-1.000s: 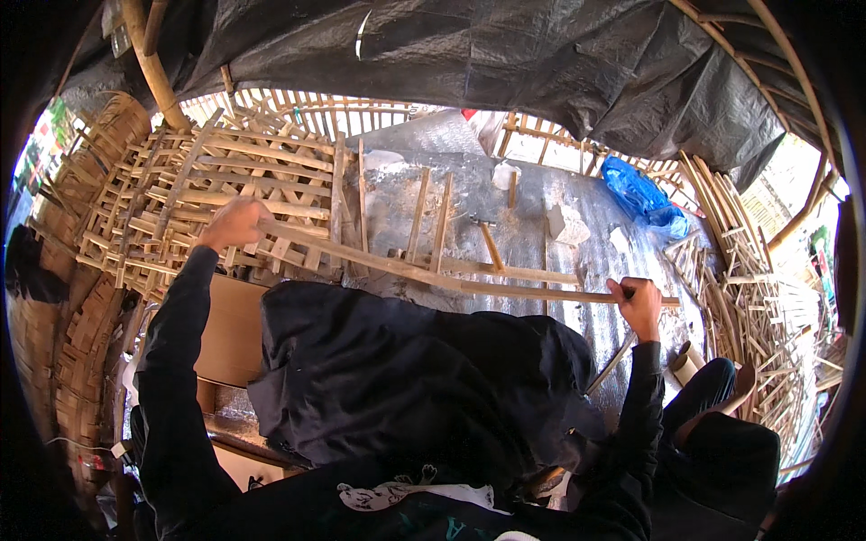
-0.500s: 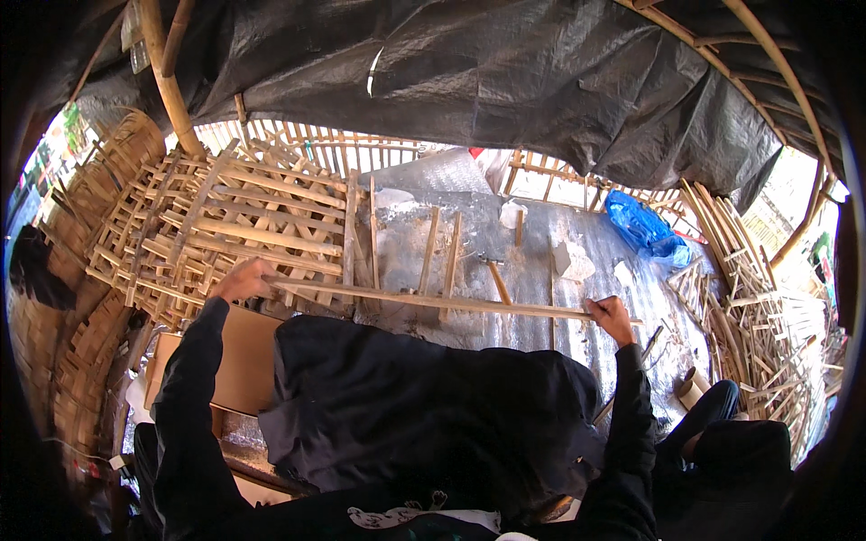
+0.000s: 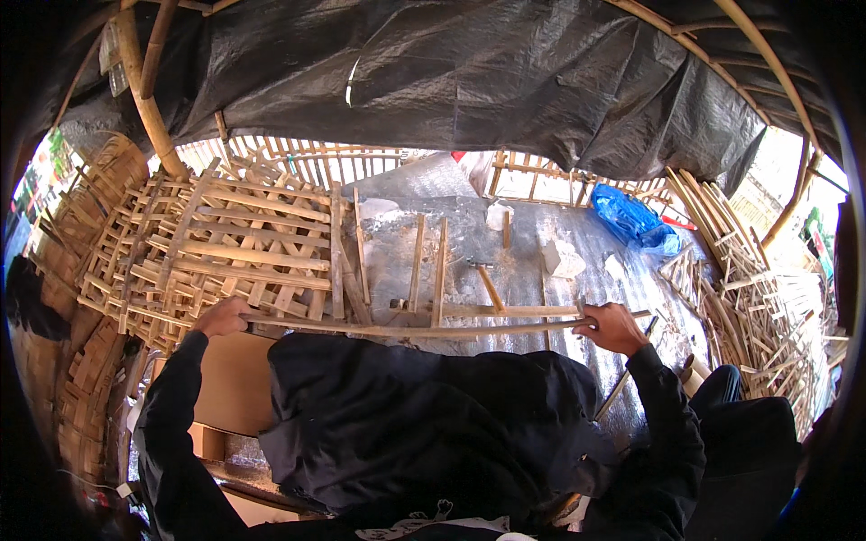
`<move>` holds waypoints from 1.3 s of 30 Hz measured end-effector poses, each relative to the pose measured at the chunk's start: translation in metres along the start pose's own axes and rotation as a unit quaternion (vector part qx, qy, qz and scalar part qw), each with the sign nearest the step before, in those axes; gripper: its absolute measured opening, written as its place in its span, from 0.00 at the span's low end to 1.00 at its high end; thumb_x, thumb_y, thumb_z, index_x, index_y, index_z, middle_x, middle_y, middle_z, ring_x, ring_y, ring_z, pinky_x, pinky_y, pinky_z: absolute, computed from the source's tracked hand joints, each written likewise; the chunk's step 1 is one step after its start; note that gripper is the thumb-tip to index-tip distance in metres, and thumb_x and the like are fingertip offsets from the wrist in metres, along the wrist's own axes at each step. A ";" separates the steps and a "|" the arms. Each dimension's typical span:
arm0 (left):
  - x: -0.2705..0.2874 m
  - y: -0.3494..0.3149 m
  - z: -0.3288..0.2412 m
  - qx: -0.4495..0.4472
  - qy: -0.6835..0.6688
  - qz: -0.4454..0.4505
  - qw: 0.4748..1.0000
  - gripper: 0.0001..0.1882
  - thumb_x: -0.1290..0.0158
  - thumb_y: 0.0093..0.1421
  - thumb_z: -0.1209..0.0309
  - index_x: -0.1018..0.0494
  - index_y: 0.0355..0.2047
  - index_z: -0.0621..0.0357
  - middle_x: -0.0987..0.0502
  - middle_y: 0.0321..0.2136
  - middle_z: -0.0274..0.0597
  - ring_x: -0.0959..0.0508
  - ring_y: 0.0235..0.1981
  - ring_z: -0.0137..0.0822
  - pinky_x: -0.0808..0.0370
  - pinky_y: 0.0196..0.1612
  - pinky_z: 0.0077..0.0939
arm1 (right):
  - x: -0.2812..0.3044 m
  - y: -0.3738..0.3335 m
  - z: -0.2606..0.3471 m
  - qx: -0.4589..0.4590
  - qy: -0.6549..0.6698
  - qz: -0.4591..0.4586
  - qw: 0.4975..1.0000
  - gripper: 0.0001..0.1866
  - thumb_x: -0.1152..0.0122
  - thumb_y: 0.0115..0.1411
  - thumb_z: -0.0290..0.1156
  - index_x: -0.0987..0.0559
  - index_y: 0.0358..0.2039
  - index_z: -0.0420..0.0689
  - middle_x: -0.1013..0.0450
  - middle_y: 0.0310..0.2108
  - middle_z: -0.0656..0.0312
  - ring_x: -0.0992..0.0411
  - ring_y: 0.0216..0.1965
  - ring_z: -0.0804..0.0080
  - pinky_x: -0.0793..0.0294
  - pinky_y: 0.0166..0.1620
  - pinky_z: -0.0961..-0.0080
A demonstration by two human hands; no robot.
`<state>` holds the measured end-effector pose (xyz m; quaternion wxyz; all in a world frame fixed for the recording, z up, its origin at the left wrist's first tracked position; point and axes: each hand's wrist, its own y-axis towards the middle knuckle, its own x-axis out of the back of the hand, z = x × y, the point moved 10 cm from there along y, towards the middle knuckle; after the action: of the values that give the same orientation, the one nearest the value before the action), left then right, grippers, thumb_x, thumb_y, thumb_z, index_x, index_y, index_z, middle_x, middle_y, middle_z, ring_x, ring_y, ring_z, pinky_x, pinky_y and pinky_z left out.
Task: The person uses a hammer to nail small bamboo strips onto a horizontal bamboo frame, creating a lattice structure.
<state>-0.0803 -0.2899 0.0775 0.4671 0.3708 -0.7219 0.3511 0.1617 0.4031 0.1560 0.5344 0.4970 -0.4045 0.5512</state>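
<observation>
A long thin bamboo strip (image 3: 406,331) stretches crosswise above my lap, bowing slightly downward in the middle. My left hand (image 3: 224,317) is closed around its left end, in front of the stacked lattice. Close to the other end, my right hand (image 3: 615,328) grips it between thumb and fingers, and a short tip sticks out beyond. Just behind runs a second pale strip (image 3: 514,311); whether it touches my right hand I cannot tell. Black cloth (image 3: 433,406) covers my lap. Past the strips lies a hammer-like tool (image 3: 490,287) with a wooden handle.
Stacked bamboo lattice panels (image 3: 253,257) stand at the left, above a cardboard box (image 3: 233,383). Loose strips (image 3: 440,270) lie on the grey sheet floor (image 3: 388,243). A blue plastic bag (image 3: 631,221) and a heap of bamboo pieces (image 3: 758,316) are at the right.
My left hand has come down and toward me, so the strip now lies nearly level instead of slanting. The second strip behind it now shows. Both hands keep their hold.
</observation>
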 end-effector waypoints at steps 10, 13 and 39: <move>-0.046 0.043 -0.013 -0.010 -0.714 0.079 0.696 0.06 0.50 0.50 0.76 0.37 0.24 0.54 0.40 0.18 0.29 0.37 0.16 0.28 0.39 0.20 0.27 | -0.014 -0.015 -0.132 -0.283 0.464 -0.297 0.785 0.30 0.51 0.72 0.52 0.29 0.19 0.42 0.40 0.11 0.59 0.38 0.14 0.67 0.35 0.24 0.63; 0.003 0.050 -0.033 -0.022 -0.725 -0.112 0.679 0.11 0.54 0.47 0.80 0.43 0.22 0.50 0.45 0.16 0.26 0.46 0.12 0.24 0.52 0.16 0.25 | 0.000 -0.006 -0.128 -0.212 0.318 -0.304 0.873 0.31 0.60 0.70 0.64 0.34 0.22 0.51 0.45 0.14 0.75 0.46 0.14 0.85 0.48 0.18 0.79; -0.191 0.245 -0.351 0.105 -0.779 0.177 0.592 0.14 0.56 0.69 0.62 0.33 0.34 0.60 0.43 0.12 0.27 0.47 0.09 0.21 0.50 0.12 0.19 | -0.169 0.041 -0.077 -0.282 0.621 -0.380 0.625 0.12 0.37 0.60 0.21 0.28 0.43 0.43 0.32 0.23 0.68 0.33 0.23 0.82 0.35 0.25 0.80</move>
<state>-0.0916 0.1662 -0.0292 -0.3868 0.4143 -0.8202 0.0777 0.1013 0.4423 -0.0202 0.9345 -0.0288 0.1127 0.3364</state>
